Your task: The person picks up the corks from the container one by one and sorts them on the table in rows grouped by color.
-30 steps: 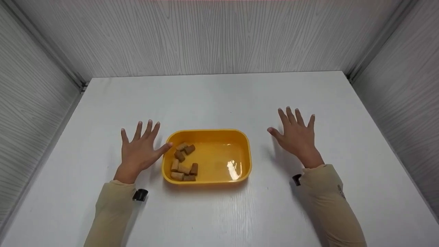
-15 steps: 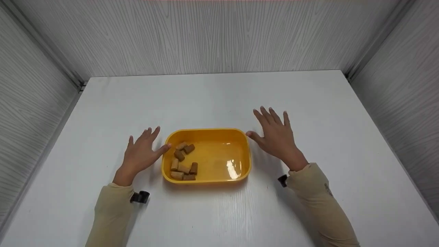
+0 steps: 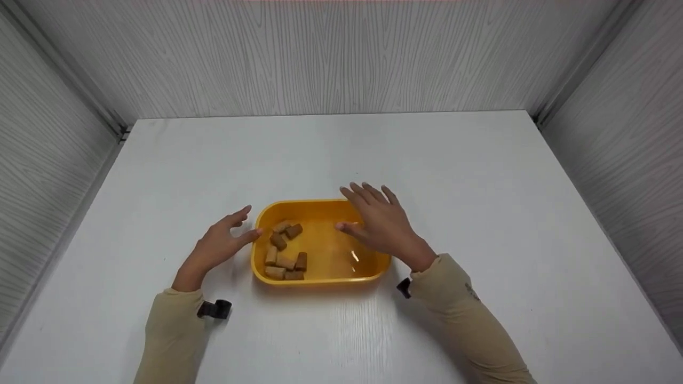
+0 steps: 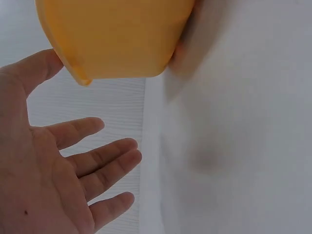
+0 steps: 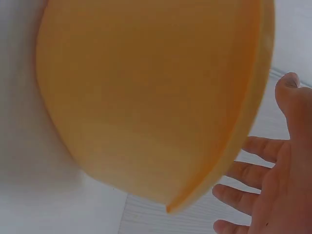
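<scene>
A yellow rectangular tub (image 3: 320,281) with rounded corners sits on the white table. Several short corks (image 3: 285,261), light and darker brown, lie in its left part. My left hand (image 3: 217,246) is beside the tub's left end, its thumb at the rim and its fingers loosely bent. The left wrist view shows that thumb by the rim of the tub (image 4: 117,39), the fingers apart from it. Over the tub's right end hovers my right hand (image 3: 385,226), fingers extended and holding nothing. In the right wrist view the tub's outer wall (image 5: 146,97) hides part of these fingers.
The white tabletop (image 3: 331,154) extends around the tub. Grey wood-grain panels (image 3: 331,58) stand behind the table and along both sides. A black wrist strap (image 3: 214,309) is at the left sleeve's cuff, another at the right.
My right hand has moved left, from the table's right side to above the tub's right end. The left hand has turned and its fingers have drawn together. Tub and corks have stayed put.
</scene>
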`<act>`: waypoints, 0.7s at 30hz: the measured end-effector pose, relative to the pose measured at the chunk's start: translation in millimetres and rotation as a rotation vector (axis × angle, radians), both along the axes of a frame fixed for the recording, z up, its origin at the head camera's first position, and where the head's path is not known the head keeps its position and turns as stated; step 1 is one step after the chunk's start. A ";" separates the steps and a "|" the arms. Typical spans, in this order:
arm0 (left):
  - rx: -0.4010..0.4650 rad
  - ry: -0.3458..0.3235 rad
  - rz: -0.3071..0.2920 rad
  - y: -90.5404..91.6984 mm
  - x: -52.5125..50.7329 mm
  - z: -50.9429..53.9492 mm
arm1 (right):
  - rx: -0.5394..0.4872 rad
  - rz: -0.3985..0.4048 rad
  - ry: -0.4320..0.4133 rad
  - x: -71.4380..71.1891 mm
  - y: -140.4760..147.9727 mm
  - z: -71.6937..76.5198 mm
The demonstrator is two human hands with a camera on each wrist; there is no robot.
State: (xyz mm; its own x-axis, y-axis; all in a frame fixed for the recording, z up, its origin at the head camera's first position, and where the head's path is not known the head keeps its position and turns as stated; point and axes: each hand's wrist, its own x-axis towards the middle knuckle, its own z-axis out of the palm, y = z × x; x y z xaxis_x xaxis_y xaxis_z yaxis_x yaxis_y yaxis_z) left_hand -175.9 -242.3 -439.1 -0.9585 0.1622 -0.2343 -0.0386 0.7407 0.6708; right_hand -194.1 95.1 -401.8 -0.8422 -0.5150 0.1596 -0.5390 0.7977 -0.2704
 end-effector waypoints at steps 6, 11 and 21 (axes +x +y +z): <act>0.053 0.005 -0.012 -2.9 -1.9 -4.8 | 0.010 0.048 -0.067 4.5 -20.1 -6.3; 0.088 0.036 -0.017 -4.9 -2.9 -6.7 | 0.031 0.094 -0.101 6.7 -34.9 -13.0; 0.137 0.081 -0.025 -6.2 -6.3 -12.2 | 0.137 0.141 -0.166 11.1 -55.5 -27.9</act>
State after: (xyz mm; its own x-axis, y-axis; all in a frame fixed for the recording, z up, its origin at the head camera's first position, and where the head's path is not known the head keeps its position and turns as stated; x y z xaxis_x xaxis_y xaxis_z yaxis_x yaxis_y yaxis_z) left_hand -182.2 -248.5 -451.2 -0.9686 0.2115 -0.1309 0.0367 0.6420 0.7658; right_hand -183.0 39.6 -429.8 -0.7696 -0.6363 -0.0540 -0.6046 0.7532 -0.2590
